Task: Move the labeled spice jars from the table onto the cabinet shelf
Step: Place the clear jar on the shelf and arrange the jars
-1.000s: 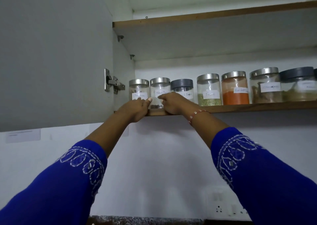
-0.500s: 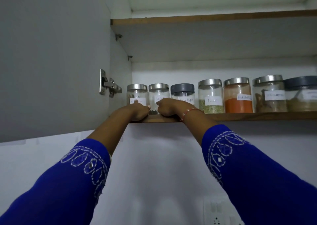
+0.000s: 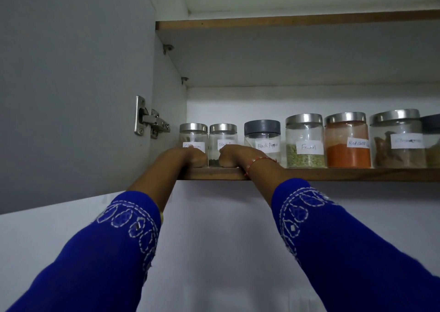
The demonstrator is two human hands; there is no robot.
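Several labeled glass spice jars stand in a row on the wooden cabinet shelf (image 3: 333, 174). My left hand (image 3: 190, 156) is curled against the lower front of the leftmost steel-lidded cinnamon jar (image 3: 193, 133), thumb on its label. My right hand (image 3: 234, 155) is curled at the base of the small black pepper jar (image 3: 223, 135) beside it. Both jars rest on the shelf near the left wall. To their right stand a grey-lidded black pepper jar (image 3: 263, 138), a fennel jar (image 3: 304, 142), a red chilli jar (image 3: 346, 142) and a brown spice jar (image 3: 396, 140).
The grey cabinet door (image 3: 71, 85) stands open on the left, its metal hinge (image 3: 150, 117) close to my left hand. An upper shelf (image 3: 285, 22) spans above the jars. A white wall lies below the shelf.
Both hands have slid down the fronts of the two left jars to their bases and curled tighter. The view has moved closer to the shelf.
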